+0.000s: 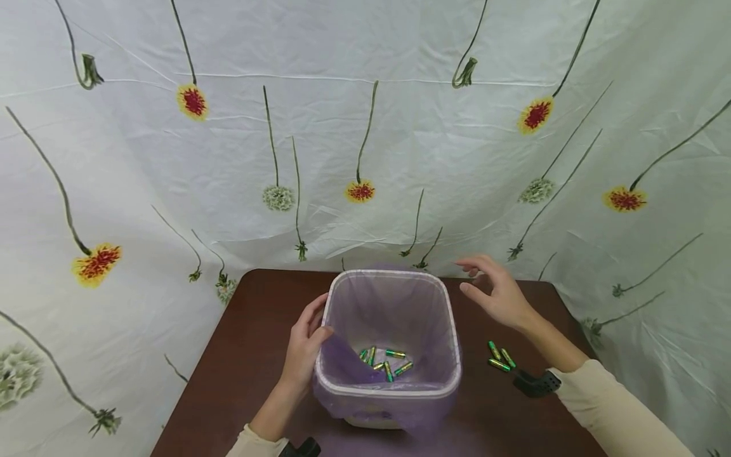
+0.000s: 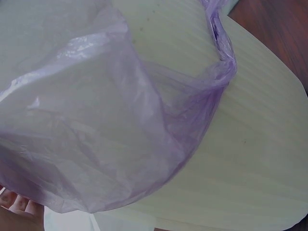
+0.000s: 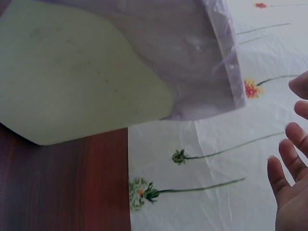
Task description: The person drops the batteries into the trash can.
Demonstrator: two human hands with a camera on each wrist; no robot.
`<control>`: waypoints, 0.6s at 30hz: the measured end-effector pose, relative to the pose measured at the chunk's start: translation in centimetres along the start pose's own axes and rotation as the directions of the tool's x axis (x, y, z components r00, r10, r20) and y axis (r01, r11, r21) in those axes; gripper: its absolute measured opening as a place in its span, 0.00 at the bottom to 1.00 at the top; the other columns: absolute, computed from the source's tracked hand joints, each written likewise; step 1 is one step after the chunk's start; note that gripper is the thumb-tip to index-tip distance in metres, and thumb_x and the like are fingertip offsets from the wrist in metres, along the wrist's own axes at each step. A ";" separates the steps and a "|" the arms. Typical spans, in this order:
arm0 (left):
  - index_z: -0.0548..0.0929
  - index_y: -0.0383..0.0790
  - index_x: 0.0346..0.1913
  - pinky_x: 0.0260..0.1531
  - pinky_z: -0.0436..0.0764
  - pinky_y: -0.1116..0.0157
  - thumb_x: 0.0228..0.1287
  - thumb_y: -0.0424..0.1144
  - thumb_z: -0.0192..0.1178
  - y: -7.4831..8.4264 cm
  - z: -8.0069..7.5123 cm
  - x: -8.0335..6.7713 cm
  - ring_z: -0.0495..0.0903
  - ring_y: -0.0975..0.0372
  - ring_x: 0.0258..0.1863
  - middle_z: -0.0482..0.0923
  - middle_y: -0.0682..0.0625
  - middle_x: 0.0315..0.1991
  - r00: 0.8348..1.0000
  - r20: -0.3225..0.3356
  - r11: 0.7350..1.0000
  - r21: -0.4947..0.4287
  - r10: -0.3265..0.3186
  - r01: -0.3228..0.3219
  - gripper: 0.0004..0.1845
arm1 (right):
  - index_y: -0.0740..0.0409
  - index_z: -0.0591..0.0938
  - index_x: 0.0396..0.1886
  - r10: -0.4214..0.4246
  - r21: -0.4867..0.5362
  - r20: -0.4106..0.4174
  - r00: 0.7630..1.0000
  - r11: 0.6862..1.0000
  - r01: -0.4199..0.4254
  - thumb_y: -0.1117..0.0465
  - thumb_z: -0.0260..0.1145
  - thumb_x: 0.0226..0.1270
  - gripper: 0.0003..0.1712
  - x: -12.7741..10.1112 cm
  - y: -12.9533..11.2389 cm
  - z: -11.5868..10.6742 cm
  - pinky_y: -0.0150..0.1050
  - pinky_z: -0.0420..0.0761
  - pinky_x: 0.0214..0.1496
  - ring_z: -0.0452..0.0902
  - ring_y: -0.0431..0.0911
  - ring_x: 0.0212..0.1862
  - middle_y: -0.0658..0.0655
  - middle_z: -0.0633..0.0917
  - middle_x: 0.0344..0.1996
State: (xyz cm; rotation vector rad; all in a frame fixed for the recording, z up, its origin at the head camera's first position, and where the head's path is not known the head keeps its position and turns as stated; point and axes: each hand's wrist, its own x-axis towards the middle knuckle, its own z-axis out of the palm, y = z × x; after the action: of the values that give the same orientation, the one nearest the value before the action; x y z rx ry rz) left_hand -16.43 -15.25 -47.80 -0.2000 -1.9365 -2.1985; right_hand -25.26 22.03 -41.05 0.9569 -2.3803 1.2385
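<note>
Head view: the left hand point(image 1: 302, 352) gripped the near-left rim of the small bin point(image 1: 451, 336), thumb hooked inside over the purple liner point(image 1: 365, 317), fingers curled outside. The right hand point(image 1: 499, 295) hovered just past the bin's far-right corner, fingers loosely spread, holding nothing. A pile of batteries point(image 1: 384, 362) sat at the bottom of the bin, below and to the right of the left thumb; three loose batteries point(image 1: 498, 357) lay on the dark wood counter point(image 1: 245, 355), just behind the right hand toward its wrist. My take: the left hand's grip on the rim is worth keeping firm so the light bin doesn't skid or tip, and the liner should stay tucked over the rim.

Left wrist view: mostly liner point(image 2: 96, 125) draped over the pale bin wall point(image 2: 260, 144); a bit of fingers point(image 2: 17, 204) showed at the bottom left, can't tell their grip from here.

Right wrist view: fingers point(image 3: 291, 166) were spread and free, the bin's corner point(image 3: 86, 86) up and left of them. Flower-print sheet point(image 3: 202, 163) backed the counter point(image 3: 57, 187) all around.
</note>
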 end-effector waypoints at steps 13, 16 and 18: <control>0.68 0.30 0.74 0.58 0.75 0.68 0.65 0.20 0.51 0.3 0.0 0.1 0.67 0.48 0.72 0.68 0.37 0.73 1.000 0.002 1.000 -0.001 0.006 -0.006 0.32 | 0.63 0.82 0.59 -0.055 -0.055 -0.084 0.995 0.997 0.051 0.77 0.71 0.59 0.26 -3.1 2.4 -0.5 0.40 0.80 0.45 0.77 0.42 0.47 0.56 0.83 0.48; 0.69 0.30 0.74 0.58 0.75 0.68 0.65 0.19 0.51 0.3 0.1 0.0 0.67 0.47 0.72 0.68 0.36 0.73 1.000 -0.004 1.000 0.003 0.009 -0.009 0.32 | 0.63 0.83 0.59 -0.042 -0.063 -0.093 0.995 0.997 0.036 0.76 0.71 0.60 0.26 -3.9 3.0 -0.4 0.40 0.80 0.44 0.77 0.42 0.46 0.56 0.83 0.47; 0.68 0.29 0.74 0.58 0.75 0.67 0.65 0.19 0.50 0.3 0.2 0.0 0.67 0.46 0.72 0.67 0.35 0.73 1.000 0.005 1.000 0.002 0.012 -0.012 0.32 | 0.63 0.83 0.59 -0.024 -0.073 -0.109 0.994 0.997 0.016 0.76 0.70 0.61 0.25 -4.5 3.4 -0.4 0.37 0.79 0.45 0.77 0.42 0.46 0.55 0.83 0.47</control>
State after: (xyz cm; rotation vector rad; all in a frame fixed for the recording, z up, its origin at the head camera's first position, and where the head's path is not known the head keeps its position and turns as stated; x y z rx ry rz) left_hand -16.37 -15.08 -47.51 -0.2159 -1.9348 -2.1906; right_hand -24.26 25.70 -45.31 0.8660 -2.3076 1.1591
